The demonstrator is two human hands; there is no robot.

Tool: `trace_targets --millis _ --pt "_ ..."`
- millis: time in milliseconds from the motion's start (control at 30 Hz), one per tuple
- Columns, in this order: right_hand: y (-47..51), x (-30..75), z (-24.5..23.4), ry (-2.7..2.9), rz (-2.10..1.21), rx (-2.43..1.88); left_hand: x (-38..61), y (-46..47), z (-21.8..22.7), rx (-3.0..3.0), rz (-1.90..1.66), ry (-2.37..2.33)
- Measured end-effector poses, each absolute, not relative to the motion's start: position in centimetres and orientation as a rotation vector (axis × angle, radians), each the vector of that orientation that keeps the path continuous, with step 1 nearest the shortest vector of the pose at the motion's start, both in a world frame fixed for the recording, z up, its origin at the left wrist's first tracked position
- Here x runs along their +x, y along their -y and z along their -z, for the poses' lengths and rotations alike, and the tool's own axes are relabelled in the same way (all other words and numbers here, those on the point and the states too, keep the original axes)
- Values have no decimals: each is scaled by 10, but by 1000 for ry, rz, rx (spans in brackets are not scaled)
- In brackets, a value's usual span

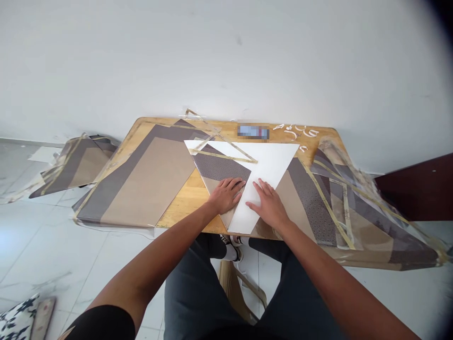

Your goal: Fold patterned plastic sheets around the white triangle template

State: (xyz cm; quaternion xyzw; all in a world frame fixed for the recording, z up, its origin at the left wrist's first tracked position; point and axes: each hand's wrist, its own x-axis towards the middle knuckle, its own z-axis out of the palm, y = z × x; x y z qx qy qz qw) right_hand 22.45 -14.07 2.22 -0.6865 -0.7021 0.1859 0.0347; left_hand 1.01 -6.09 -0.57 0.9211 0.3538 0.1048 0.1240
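One white triangular sheet (271, 174) lies on the wooden desk (180, 203), pressed by the flat, open right hand (269, 205). One speckled grey sheet (219, 165) lies under the left hand (226, 196), likewise open, unclamped. Both sheets could be shifted by uneven pressure. One tape-bound wrapped bundle (371, 226), apparently overhanging the desk, could slip if nudged.

a white wall (226, 56) meets pale marbled floor tiles (46, 241) around a wooden table (230, 128), dark wood (414, 189) at right.
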Motion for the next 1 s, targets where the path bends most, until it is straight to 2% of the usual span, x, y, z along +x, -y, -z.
trace_targets --millis 667,1000 --pt "124 228 -26 2377 -635 -2121 15 61 15 2749 -339 -1024" --pt "120 225 -33 2431 -684 -2202 11 58 8 2591 -572 -905"
